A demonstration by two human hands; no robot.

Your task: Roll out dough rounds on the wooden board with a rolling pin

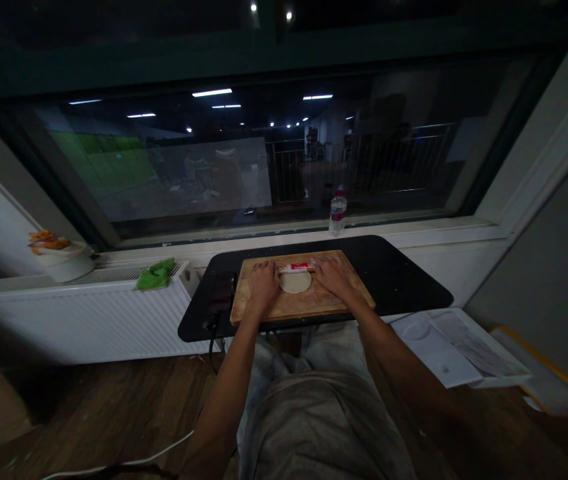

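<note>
A wooden rolling pin (298, 268) with a red label lies crosswise over the far part of a flat, round piece of dough (296, 284). The dough rests on a wooden cutting board (309, 308). My left hand (264, 283) is closed over the pin's left end, and my right hand (333, 275) over its right end. Both ends of the pin are hidden under my fingers. The dough's near edge shows between my two hands.
The board sits on a black table (399, 280). A dark device (221, 293) with a cable lies left of it. A water bottle (337, 212) stands on the windowsill; a green cloth (157, 274) and white bowl (67, 262) top the radiator. An open white box (444, 347) is right.
</note>
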